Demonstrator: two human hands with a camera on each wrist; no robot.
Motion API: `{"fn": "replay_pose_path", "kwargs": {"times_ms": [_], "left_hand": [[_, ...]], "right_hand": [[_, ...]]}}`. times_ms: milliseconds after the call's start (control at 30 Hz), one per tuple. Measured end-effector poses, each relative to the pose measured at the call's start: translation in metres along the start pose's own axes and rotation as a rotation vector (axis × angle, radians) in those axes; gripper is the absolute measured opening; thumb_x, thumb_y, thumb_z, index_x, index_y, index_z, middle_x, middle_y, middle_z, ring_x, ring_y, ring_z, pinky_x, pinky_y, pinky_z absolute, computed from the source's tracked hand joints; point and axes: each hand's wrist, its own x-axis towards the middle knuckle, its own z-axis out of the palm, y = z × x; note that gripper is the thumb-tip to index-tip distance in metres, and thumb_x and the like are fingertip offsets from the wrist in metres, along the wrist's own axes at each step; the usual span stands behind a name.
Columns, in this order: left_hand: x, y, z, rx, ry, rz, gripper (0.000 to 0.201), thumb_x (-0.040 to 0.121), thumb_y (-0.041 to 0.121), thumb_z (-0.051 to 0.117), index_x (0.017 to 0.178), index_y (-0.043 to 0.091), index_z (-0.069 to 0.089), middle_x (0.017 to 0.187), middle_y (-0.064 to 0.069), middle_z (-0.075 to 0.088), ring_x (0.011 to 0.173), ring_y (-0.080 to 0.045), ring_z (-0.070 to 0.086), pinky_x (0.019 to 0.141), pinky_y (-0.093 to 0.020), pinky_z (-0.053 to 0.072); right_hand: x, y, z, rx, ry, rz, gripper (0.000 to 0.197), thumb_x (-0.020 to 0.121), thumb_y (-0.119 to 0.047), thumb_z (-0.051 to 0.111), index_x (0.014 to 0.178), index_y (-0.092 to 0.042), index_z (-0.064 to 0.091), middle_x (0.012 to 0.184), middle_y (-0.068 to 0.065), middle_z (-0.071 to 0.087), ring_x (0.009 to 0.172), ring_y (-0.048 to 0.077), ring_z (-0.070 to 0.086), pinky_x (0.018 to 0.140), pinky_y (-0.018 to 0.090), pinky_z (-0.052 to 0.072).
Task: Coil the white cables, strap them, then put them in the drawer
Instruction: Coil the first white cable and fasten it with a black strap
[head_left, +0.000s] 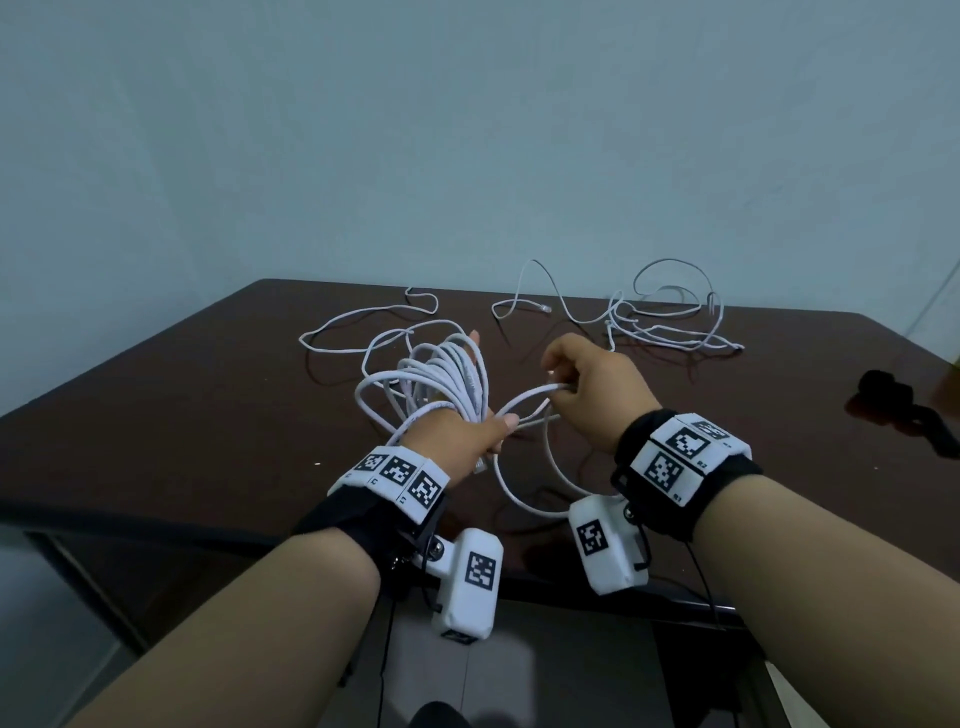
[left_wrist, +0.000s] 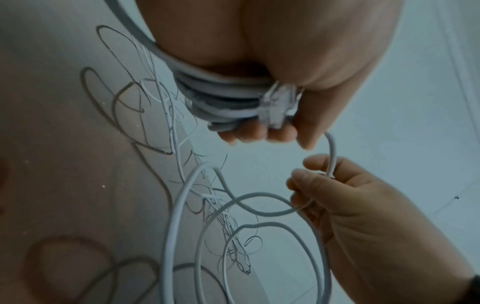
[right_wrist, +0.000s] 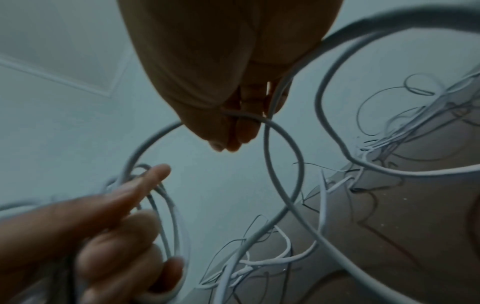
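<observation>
My left hand (head_left: 465, 431) grips a coil of white cable (head_left: 452, 374) with several turns, held just above the dark table (head_left: 208, 415). In the left wrist view its fingers (left_wrist: 249, 131) curl round the coil (left_wrist: 223, 98), with a clear plug (left_wrist: 276, 107) at the palm. To its right, my right hand (head_left: 587, 379) pinches the same cable's free run (head_left: 524, 402) between thumb and fingers (right_wrist: 233, 131). A slack loop (head_left: 519, 493) hangs between both wrists. The rest of this cable (head_left: 337, 322) trails over the table at back left.
A second white cable (head_left: 670, 322) lies loose and tangled at the table's back right. Dark straps (head_left: 898, 410) lie near the right edge. A pale wall stands behind the table, and the front edge runs just under my wrists.
</observation>
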Motion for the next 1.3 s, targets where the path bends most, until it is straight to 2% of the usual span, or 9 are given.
{"fn": "replay_pose_path", "kwargs": {"times_ms": [100, 167, 300, 533, 633, 767, 900, 1100, 1300], "left_hand": [[0.004, -0.008, 0.002, -0.331, 0.035, 0.084, 0.011, 0.086, 0.031, 0.063, 0.092, 0.038, 0.068, 0.054, 0.001, 0.058, 0.058, -0.022, 0.059, 0.067, -0.036, 0.053], [0.006, -0.009, 0.002, -0.551, 0.026, 0.114, 0.021, 0.093, 0.013, 0.055, 0.11, 0.017, 0.066, 0.048, 0.004, 0.049, 0.048, -0.013, 0.048, 0.059, -0.03, 0.046], [0.001, 0.0, 0.001, -0.864, -0.054, 0.074, 0.024, 0.097, 0.01, 0.043, 0.08, 0.004, 0.059, 0.042, 0.006, 0.04, 0.038, -0.009, 0.041, 0.056, -0.024, 0.044], [-0.007, 0.015, -0.002, -1.22, -0.347, 0.105, 0.011, 0.079, 0.017, 0.059, 0.075, 0.008, 0.063, 0.041, 0.006, 0.041, 0.037, -0.01, 0.044, 0.056, -0.026, 0.048], [-0.007, 0.013, -0.001, -1.262, -0.564, 0.183, 0.031, 0.064, 0.018, 0.078, 0.095, 0.013, 0.075, 0.052, 0.003, 0.053, 0.046, -0.01, 0.054, 0.063, -0.026, 0.052], [-0.008, 0.014, 0.003, -1.324, -0.703, 0.218, 0.071, 0.063, 0.011, 0.08, 0.129, 0.018, 0.056, 0.093, -0.012, 0.069, 0.056, -0.012, 0.063, 0.066, -0.027, 0.055], [-0.011, 0.019, 0.003, -1.294, -0.721, 0.248, 0.088, 0.065, 0.006, 0.077, 0.141, 0.026, 0.037, 0.139, -0.018, 0.05, 0.067, -0.013, 0.067, 0.069, -0.026, 0.056], [-0.014, 0.024, -0.001, -1.347, -0.649, 0.288, 0.102, 0.058, 0.004, 0.081, 0.143, 0.031, 0.033, 0.143, -0.016, 0.046, 0.07, -0.013, 0.068, 0.07, -0.027, 0.056], [-0.007, 0.034, -0.012, -1.407, -0.502, 0.365, 0.116, 0.053, 0.004, 0.084, 0.147, 0.035, 0.024, 0.146, -0.021, 0.039, 0.072, -0.015, 0.069, 0.069, -0.029, 0.057]], "right_hand": [[0.004, 0.012, 0.001, 0.004, 0.033, 0.061, 0.015, 0.083, -0.011, 0.059, 0.096, -0.016, 0.06, 0.081, -0.005, 0.06, 0.083, 0.019, 0.061, 0.076, 0.026, 0.046], [0.005, 0.017, 0.001, -0.044, 0.033, 0.062, 0.011, 0.084, -0.017, 0.06, 0.095, -0.019, 0.061, 0.078, -0.006, 0.059, 0.084, 0.02, 0.061, 0.074, 0.024, 0.042], [0.007, 0.02, 0.0, -0.145, 0.04, 0.034, 0.012, 0.089, -0.025, 0.056, 0.099, -0.02, 0.06, 0.086, -0.002, 0.067, 0.091, 0.023, 0.061, 0.089, 0.031, 0.039], [0.01, 0.013, 0.013, -0.371, 0.018, 0.048, 0.02, 0.097, -0.032, 0.036, 0.093, -0.023, 0.053, 0.088, 0.001, 0.067, 0.09, 0.028, 0.058, 0.094, 0.039, 0.026], [0.008, 0.007, 0.015, -0.389, 0.02, 0.05, 0.017, 0.097, -0.027, 0.031, 0.089, -0.026, 0.046, 0.09, 0.001, 0.066, 0.093, 0.027, 0.055, 0.095, 0.042, 0.024], [0.007, 0.004, 0.022, -0.513, -0.066, 0.032, 0.017, 0.083, -0.015, 0.045, 0.097, -0.024, 0.046, 0.086, -0.006, 0.058, 0.098, 0.022, 0.05, 0.095, 0.038, 0.024], [0.006, 0.0, 0.025, -0.452, -0.158, 0.05, 0.025, 0.08, -0.014, 0.046, 0.103, -0.023, 0.054, 0.095, -0.005, 0.059, 0.11, 0.02, 0.047, 0.099, 0.037, 0.022], [-0.004, 0.003, 0.03, -0.393, -0.138, 0.146, 0.001, 0.087, -0.025, 0.044, 0.086, -0.026, 0.045, 0.098, -0.002, 0.064, 0.105, 0.024, 0.046, 0.095, 0.039, 0.024], [-0.006, 0.005, 0.033, -0.494, -0.27, 0.235, 0.016, 0.078, -0.042, 0.054, 0.073, -0.027, 0.056, 0.084, -0.005, 0.053, 0.111, 0.023, 0.041, 0.108, 0.049, 0.014]]}}
